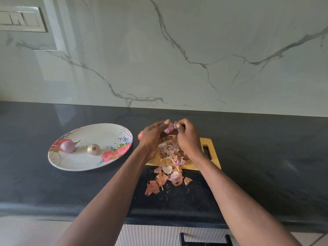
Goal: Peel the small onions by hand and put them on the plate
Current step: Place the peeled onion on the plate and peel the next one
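Observation:
My left hand holds a small purple onion above the far end of a wooden cutting board. My right hand pinches a bit of skin at the onion's right side. Two peeled onions lie on the white floral plate at the left: a purple onion with a stem, and a paler onion beside it. A pile of onion skins covers the board and spills onto the counter toward me.
The black counter runs along a marble-patterned wall. Another unpeeled onion peeks out behind my left hand. Loose skins lie near the counter's front edge. A dark drawer handle shows below the counter.

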